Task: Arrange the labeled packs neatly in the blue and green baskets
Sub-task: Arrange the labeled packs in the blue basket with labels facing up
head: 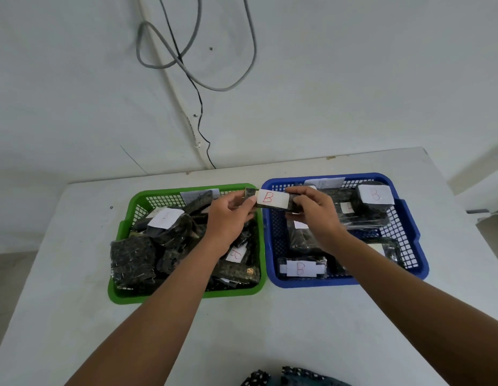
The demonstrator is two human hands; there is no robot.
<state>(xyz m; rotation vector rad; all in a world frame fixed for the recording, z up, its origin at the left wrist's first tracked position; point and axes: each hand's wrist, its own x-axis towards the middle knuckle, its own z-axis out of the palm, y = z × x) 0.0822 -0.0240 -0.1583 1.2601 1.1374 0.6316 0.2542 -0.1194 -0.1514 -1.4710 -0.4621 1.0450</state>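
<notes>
We see a plain white wall filling the upper half, with a white conduit running diagonally down it and loose grey and black cables looping over it. Below it sits a white table, its far edge against the wall, its surface matte with a few small dark specks. At the right edge of the view we make out a lighter ledge, too blurred to identify.

On the table sit two mesh baskets side by side, nearly touching: the green basket on the left, the blue basket on the right. The green one is piled with dark patterned packs lying at mixed angles, some with white labels. The blue one holds fewer packs, lying flatter; one at its near wall shows a white B label, another at the far right corner also shows a B.

We see both bare forearms reaching in from the bottom. The left hand and right hand together hold one pack above the gap between the baskets, each pinching one end with curled fingers. Its white label with a red B faces us. At the bottom edge we note a strip of dark spotted fabric.
</notes>
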